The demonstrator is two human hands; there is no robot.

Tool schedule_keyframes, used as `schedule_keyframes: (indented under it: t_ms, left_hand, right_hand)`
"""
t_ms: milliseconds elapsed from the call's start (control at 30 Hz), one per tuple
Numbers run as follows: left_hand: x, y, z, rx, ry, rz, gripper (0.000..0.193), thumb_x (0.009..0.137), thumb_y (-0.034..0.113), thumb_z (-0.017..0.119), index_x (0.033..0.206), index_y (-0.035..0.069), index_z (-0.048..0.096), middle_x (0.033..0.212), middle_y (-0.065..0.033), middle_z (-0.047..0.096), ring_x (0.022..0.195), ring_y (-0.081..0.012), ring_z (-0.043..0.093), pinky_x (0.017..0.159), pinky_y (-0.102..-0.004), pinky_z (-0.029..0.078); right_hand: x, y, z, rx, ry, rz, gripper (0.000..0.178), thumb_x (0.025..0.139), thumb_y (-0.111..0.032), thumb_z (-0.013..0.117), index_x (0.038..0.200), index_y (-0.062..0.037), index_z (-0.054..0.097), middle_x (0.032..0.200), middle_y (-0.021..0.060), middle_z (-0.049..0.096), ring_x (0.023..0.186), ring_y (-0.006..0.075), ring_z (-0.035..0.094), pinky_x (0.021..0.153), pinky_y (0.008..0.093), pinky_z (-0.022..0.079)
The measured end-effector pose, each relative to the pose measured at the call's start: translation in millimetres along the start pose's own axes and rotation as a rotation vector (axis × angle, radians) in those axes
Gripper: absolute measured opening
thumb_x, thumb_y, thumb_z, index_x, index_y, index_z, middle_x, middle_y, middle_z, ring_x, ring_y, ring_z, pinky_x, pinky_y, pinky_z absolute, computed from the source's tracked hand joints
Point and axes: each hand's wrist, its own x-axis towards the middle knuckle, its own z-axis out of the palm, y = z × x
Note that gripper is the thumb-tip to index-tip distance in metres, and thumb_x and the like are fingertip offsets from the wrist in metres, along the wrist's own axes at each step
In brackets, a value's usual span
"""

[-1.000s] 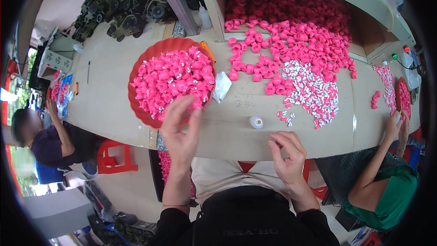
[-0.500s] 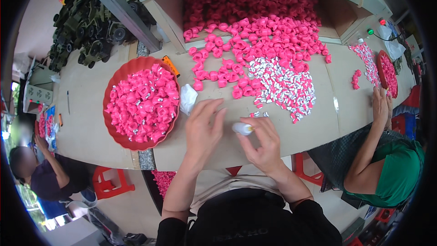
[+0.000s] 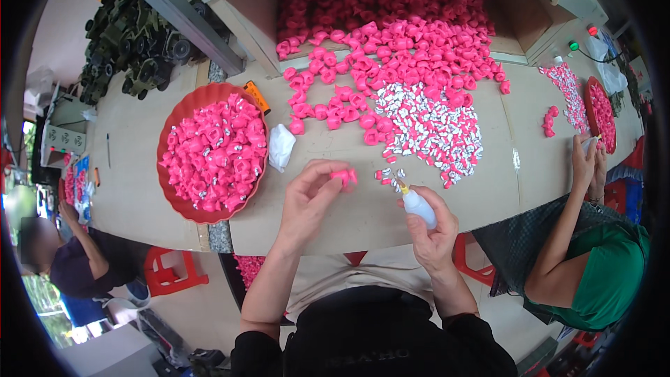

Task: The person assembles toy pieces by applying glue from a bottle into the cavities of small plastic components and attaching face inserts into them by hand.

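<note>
My left hand [image 3: 307,199] pinches a small pink plastic piece [image 3: 345,177] between thumb and fingertips, a little above the table. In my right hand [image 3: 434,234] is a white squeeze bottle [image 3: 419,208] with a yellow nozzle, tilted so its tip points away from me. The tip is over or touching a few small white-and-pink parts [image 3: 385,177] with dark marks; which of the two I cannot tell. Just beyond lies a spread pile of the same small parts [image 3: 436,133]. Pink hollow pieces [image 3: 412,49] are heaped behind it.
A red scalloped bowl [image 3: 167,185] full of pink pieces stands left, beside a crumpled white tissue [image 3: 281,147] and an orange tool [image 3: 257,97]. A shelf box [image 3: 244,35] borders the back. Co-workers sit at right [image 3: 593,265] and far left [image 3: 77,258].
The bottle in my right hand has turned, nozzle now away from me, and moved right toward the small parts. A pink piece now shows in my left fingers.
</note>
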Motion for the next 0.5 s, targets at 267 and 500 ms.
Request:
schedule_keyframes:
  t_ms: [267,500]
  left_hand:
    - [-53,-17,-11,-0.174,-0.021,0.017,0.025,0.081,-0.002,0.064,0.106,-0.002,0.060,0.104,-0.0083,0.057,0.088,-0.0139,0.058,0.077,-0.0255,0.047]
    - [-56,-24,-13,-0.037,0.000,0.073,0.025,0.076,-0.009,0.065,0.101,-0.004,0.062,0.105,-0.0097,0.056,0.088,-0.0165,0.060,0.077,-0.0269,0.050]
  right_hand:
    - [-4,-18,7,0.093,-0.058,0.056,0.035,0.068,-0.004,0.073,0.101,0.0027,0.062,0.080,0.0092,0.060,0.067,0.0139,0.054,0.060,0.0242,0.042]
    - [-4,-23,12,-0.085,-0.060,-0.103,0.032,0.061,-0.003,0.075,0.092,0.0032,0.067,0.064,0.0072,0.056,0.055,0.0147,0.049,0.049,0.0255,0.036]
